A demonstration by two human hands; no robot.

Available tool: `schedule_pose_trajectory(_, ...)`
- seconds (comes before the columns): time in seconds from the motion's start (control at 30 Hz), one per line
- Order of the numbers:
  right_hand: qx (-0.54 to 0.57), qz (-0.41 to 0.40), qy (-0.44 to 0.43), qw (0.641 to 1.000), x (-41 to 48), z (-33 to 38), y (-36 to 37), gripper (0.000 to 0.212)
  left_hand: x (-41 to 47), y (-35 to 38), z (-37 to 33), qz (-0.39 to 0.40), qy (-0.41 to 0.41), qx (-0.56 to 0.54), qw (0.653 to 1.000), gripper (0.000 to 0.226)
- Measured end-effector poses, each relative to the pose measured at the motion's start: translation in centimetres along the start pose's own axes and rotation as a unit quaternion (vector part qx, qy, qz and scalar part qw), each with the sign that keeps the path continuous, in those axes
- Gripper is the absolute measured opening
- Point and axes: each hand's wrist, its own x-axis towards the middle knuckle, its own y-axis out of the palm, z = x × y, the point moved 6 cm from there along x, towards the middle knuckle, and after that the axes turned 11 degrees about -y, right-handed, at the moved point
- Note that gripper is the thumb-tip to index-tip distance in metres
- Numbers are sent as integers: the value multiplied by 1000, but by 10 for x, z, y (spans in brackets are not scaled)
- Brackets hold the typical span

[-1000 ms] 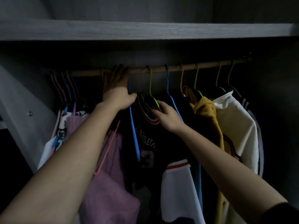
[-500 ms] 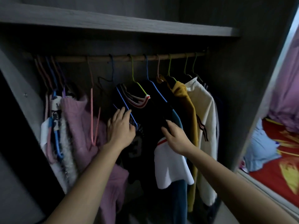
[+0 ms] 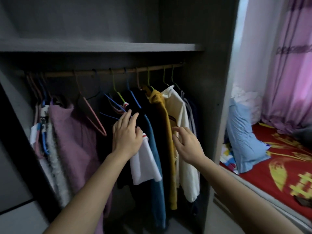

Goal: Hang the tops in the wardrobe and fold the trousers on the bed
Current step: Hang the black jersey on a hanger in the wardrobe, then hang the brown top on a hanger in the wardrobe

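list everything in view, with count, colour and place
shelf: 1, grey, above the rail
rail: 1, brown wood, under the shelf
fuzzy top: 1, pink, left on the rail
empty hanger: 1, pink, right of the fuzzy top
black top: 1, black with white sleeve, mid-rail
teal garment: 1, teal, right of the black top
mustard top: 1, mustard, right of the teal garment
cream top: 1, cream, right of the mustard top
bed sheet: 1, red and yellow, far right
pillow: 1, light blue, on the bed sheet
curtain: 1, pink, top right
left hand: 1, fingers straight, on the black top
right hand: 1, fingers relaxed, beside the mustard top
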Motion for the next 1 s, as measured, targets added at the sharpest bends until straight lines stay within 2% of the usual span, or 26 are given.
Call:
schedule_pose_trajectory(0.27,-116,-45,74,990,-148,-107,-162,35,-104,82,-203,52,46,-83,994,58)
schedule_pose_trajectory(0.47,-217,-45,177,959,-290,-205,-306,39,-202,171,-376,148,98,-141,974,64)
schedule_pose_trajectory(0.73,-274,-30,351,895,-440,-321,-416,46,-293,301,-544,270,218,-138,928,61)
schedule_pose_trajectory(1.0,-311,79,507,800,-530,-464,-453,63,-352,484,-638,389,323,-48,861,63)
